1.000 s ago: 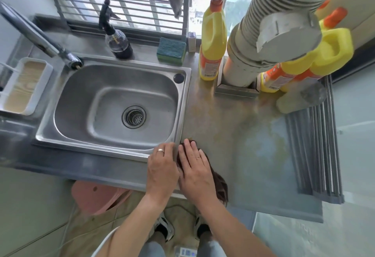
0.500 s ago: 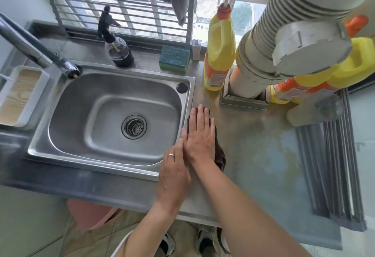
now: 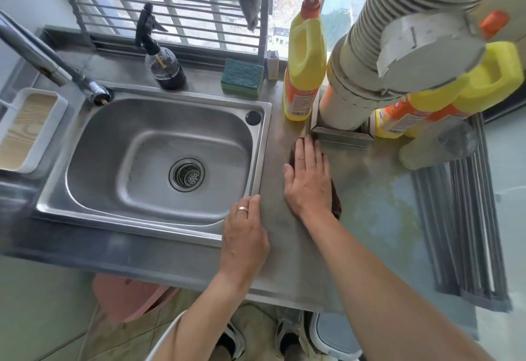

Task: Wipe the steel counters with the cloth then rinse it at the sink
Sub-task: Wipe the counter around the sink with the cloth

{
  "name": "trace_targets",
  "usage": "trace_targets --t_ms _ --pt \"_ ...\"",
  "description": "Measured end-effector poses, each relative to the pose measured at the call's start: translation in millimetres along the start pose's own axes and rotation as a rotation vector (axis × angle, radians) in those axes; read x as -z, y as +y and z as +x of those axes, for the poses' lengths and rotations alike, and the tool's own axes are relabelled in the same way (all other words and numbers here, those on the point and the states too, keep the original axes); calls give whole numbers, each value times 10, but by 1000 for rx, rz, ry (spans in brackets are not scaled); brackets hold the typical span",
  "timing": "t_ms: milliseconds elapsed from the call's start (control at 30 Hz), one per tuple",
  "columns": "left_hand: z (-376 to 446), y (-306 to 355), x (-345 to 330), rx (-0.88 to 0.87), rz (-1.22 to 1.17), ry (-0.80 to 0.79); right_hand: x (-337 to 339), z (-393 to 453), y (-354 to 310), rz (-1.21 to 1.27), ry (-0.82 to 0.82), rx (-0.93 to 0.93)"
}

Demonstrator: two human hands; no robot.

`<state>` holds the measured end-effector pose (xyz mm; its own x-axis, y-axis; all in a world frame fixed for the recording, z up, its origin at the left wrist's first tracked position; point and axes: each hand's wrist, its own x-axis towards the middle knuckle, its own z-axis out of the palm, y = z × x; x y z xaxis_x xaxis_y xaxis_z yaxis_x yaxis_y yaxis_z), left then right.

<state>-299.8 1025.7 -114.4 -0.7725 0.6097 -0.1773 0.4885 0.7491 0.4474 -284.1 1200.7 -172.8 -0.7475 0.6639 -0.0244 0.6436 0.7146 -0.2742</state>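
Observation:
My right hand (image 3: 308, 178) lies flat with straight fingers on a dark brown cloth (image 3: 336, 201), pressing it onto the steel counter (image 3: 367, 212) just right of the sink (image 3: 159, 161). Most of the cloth is hidden under the palm; only its edges show at the fingertips and beside the wrist. The fingertips almost reach the steel base of the big ribbed pipe (image 3: 367, 75). My left hand (image 3: 244, 235), with a ring, rests flat on the counter at the sink's front right corner, its fingertips on the sink rim.
A yellow pump bottle (image 3: 306, 58), two more yellow bottles (image 3: 444, 104), a green sponge (image 3: 242, 77) and a dark spray bottle (image 3: 163, 61) stand along the back. The tap (image 3: 51, 61) reaches over the sink's left. A grey roll-up rack (image 3: 466, 218) lies at right, a white tray (image 3: 28, 130) at left.
My right hand has pushed the cloth away from me, from the counter's front edge up towards the pipe base. My left hand stayed near the sink's front corner.

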Motion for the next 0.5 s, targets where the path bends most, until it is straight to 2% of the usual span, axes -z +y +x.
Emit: trace_targets --t_ms 233,367,433,500 --pt "0 57 9 3 37 8 214 -437 662 -30 149 -361" --pt "-73 72 -22 20 28 1 301 -422 514 197 228 -497" --pt "-102 74 -39 36 24 -5 334 -431 347 339 280 -460" --pt "-104 80 -43 45 17 -11 305 -482 163 390 298 -263"
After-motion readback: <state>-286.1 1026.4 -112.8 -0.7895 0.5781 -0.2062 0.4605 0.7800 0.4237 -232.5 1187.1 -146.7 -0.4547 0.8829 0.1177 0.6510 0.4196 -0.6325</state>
